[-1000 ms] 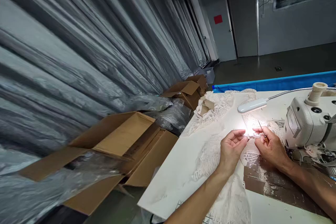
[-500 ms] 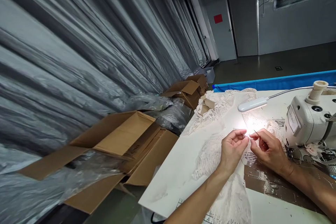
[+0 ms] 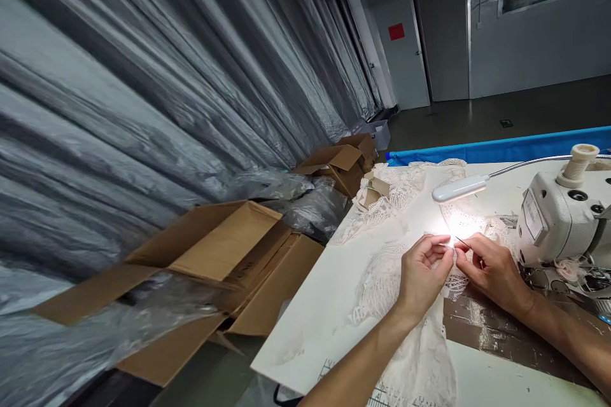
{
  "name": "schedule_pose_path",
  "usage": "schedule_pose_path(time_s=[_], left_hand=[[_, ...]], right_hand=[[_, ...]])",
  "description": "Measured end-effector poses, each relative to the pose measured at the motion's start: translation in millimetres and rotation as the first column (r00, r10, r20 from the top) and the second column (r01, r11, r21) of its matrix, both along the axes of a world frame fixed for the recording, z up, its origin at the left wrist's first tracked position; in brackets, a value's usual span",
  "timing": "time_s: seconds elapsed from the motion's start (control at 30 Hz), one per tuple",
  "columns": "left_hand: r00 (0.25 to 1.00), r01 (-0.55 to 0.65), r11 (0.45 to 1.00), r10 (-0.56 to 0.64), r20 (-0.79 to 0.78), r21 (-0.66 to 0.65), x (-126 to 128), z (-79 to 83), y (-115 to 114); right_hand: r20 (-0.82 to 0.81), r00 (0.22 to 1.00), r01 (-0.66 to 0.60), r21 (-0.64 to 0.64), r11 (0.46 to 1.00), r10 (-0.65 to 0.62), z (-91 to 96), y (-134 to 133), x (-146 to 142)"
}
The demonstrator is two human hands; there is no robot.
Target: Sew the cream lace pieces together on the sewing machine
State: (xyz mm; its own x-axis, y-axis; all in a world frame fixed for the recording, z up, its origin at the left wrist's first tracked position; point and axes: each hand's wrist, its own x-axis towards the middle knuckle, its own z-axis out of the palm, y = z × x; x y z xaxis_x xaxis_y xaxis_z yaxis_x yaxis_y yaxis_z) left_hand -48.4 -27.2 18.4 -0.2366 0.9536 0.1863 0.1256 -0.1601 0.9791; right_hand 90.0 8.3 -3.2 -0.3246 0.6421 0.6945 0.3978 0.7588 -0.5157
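Note:
Under a bright lamp (image 3: 461, 188), my two hands meet fingertip to fingertip. My left hand (image 3: 424, 273) is closed in a pinch on pale lace fabric (image 3: 458, 283), part of which shows below and between the hands. Glare and the fingers hide the exact spot it holds. A thin dark pointed tool (image 3: 462, 242) sticks out from the closed fingers of my right hand (image 3: 494, 272); its kind cannot be made out. More of the pale lace (image 3: 382, 280) spreads over the white table (image 3: 310, 331) beneath and beside my left forearm.
A white sewing machine (image 3: 548, 216) stands close on the right, with a brown taped board (image 3: 491, 331) before it. Another lace piece (image 3: 401, 187) lies at the table's far side. Open cardboard boxes (image 3: 224, 241) and plastic bags (image 3: 315, 203) sit left of the table.
My right hand has moved slightly left, so its fingertips now meet those of my left hand. The dark tool has shifted left with it. The lace on the table lies as before.

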Motion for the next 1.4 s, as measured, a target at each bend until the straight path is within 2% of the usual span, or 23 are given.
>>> schedule_pose_path(time_s=[0.1,0.17,0.27,0.37,0.5,0.67,0.97,1.23,1.4], left_hand=[[0.994,0.042,0.996,-0.033,-0.107,0.084,-1,-0.9,0],[0.994,0.051,0.996,-0.043,-0.105,0.076,-2,0.2,1],[1.0,0.011,1.0,-0.011,-0.005,-0.008,-4,4.2,4],[0.993,-0.012,0.992,0.027,0.119,-0.127,-7,8.7,6],[0.966,-0.01,0.975,0.067,0.25,-0.224,-8,10.9,6],[0.951,0.018,0.963,0.067,0.302,-0.269,-6,12.6,5],[0.946,0.033,0.954,0.067,0.317,-0.298,-4,16.9,4],[0.952,0.071,0.946,0.029,0.303,-0.315,-6,17.6,3],[0.955,0.093,0.942,0.007,0.296,-0.322,-5,15.9,3]], right_hand=[[0.033,0.999,0.001,-0.013,1.0,0.0,1.5,1,0],[0.016,1.0,0.014,-0.083,0.996,-0.013,2.0,2,0],[-0.04,0.995,0.077,-0.205,0.976,-0.087,1.8,5,-2],[-0.071,0.989,0.11,-0.261,0.959,-0.132,2.5,6,-3],[-0.096,0.993,0.043,-0.18,0.983,-0.061,7.1,2,-2],[-0.047,0.999,-0.006,-0.062,0.998,0.003,9.6,-2,-2],[0.063,0.998,0.032,-0.029,0.999,-0.03,2.6,2,-1],[0.102,0.991,0.08,0.107,0.991,-0.091,3.9,1,0],[0.122,0.985,0.105,0.135,0.985,-0.122,4.1,-1,0]])
